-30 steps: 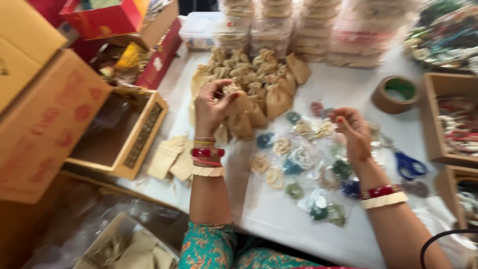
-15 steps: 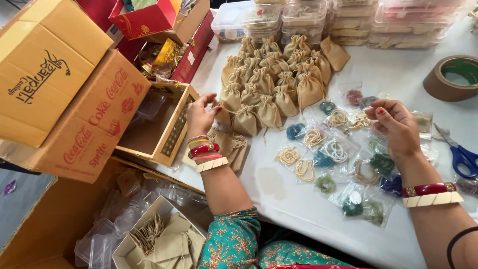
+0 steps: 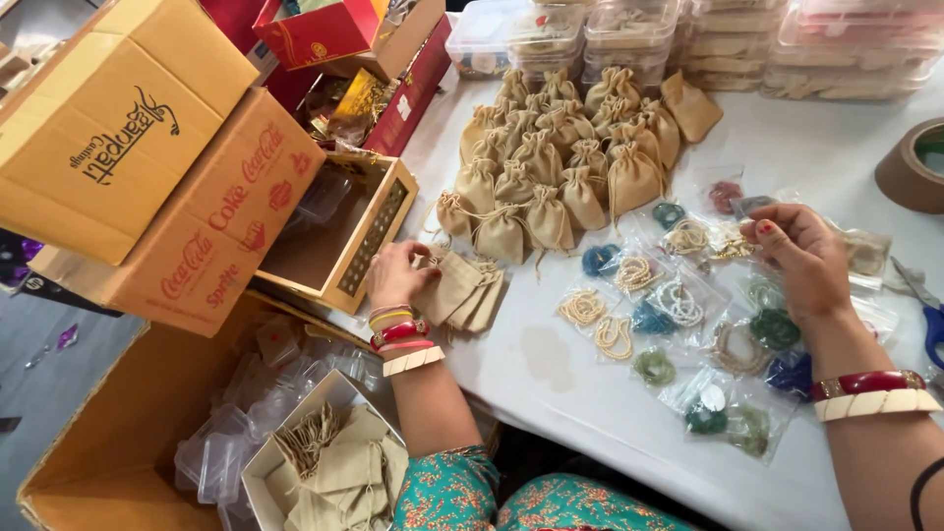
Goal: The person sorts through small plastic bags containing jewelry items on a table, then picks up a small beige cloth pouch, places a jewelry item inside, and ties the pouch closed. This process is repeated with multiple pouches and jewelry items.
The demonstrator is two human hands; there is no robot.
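The white table (image 3: 590, 393) is crowded; bare room lies only along its near edge, between the arms. Filled jute pouches (image 3: 565, 157) heap toward the far edge. Clear packets of beads (image 3: 678, 305) spread mid-table under the right hand (image 3: 801, 258), loosely curled, pinching nothing visible. The left hand (image 3: 398, 275) presses flat empty pouches (image 3: 462, 290) at the left edge, their long axes fanned toward the near edge.

A white-covered table (image 3: 590, 383) fills the view under even, soft light — grey floor (image 3: 59, 364) shows at the left edge.
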